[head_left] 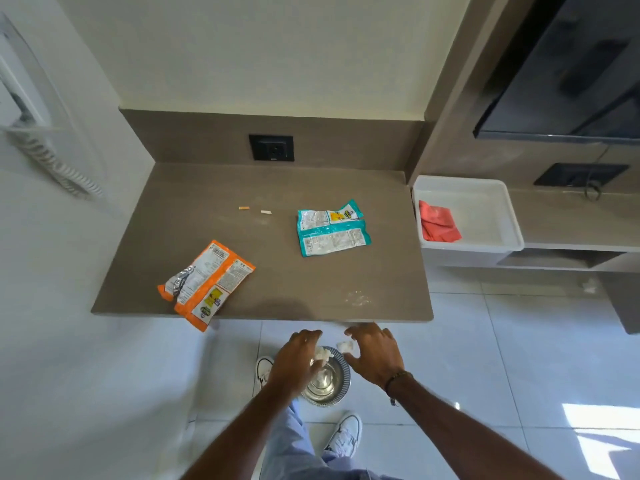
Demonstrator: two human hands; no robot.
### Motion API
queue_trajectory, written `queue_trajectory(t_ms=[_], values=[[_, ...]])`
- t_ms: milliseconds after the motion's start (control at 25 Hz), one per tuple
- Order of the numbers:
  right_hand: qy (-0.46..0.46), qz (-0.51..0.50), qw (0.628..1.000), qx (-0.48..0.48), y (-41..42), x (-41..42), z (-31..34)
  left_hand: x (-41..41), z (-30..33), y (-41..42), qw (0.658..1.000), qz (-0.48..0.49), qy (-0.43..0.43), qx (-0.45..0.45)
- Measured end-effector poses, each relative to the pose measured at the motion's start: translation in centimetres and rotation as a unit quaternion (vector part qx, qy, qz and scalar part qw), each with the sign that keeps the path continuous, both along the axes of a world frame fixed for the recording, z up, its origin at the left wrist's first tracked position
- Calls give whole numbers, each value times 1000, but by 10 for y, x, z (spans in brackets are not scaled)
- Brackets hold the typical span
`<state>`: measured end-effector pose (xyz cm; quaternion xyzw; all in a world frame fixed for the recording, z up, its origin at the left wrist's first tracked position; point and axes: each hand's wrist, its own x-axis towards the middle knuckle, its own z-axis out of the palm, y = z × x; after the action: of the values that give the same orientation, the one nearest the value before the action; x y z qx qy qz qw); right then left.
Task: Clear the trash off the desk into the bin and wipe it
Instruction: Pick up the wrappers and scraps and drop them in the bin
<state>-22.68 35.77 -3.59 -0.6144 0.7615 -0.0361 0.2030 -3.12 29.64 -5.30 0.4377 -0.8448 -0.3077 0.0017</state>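
Note:
Both hands hover below the desk's front edge, over a round metal bin [329, 382] on the floor. My left hand [296, 363] has its fingers curved downward, with a crumpled white paper [322, 355] at its fingertips. My right hand [375, 355] is spread, and a second white paper scrap [347, 347] hangs loose beside its fingers. The brown desk [242, 181] carries an orange snack wrapper [207, 282] overhanging the front edge and a teal wrapper [330, 230]. A cigarette butt [244, 208], a small white scrap [266, 212] and pale crumbs [358, 298] also lie on it.
A white tray [485, 202] holding a red cloth [438, 223] stands on the lower shelf right of the desk. A black socket [272, 147] sits in the back panel. A dark screen [571, 71] hangs at upper right. My white shoes flank the bin on the tiled floor.

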Motion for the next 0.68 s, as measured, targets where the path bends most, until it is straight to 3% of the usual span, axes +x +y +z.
queue_trajectory(t_ms=[280, 400, 520, 600, 680], values=[[-47, -20, 996, -77, -29, 9, 20, 45, 25, -34, 986, 111, 89, -84], [-158, -50, 983, -78, -69, 39, 31, 80, 42, -80, 974, 162, 82, -137], [-284, -152, 947, -8, -125, 86, 30, 121, 45, -140, 960, 225, 10, -167], [-354, -217, 908, 57, -160, 120, 27, 141, 45, -177, 954, 265, -51, -130], [-391, -263, 874, 118, -193, 150, 18, 154, 37, -210, 950, 303, -72, -26]])
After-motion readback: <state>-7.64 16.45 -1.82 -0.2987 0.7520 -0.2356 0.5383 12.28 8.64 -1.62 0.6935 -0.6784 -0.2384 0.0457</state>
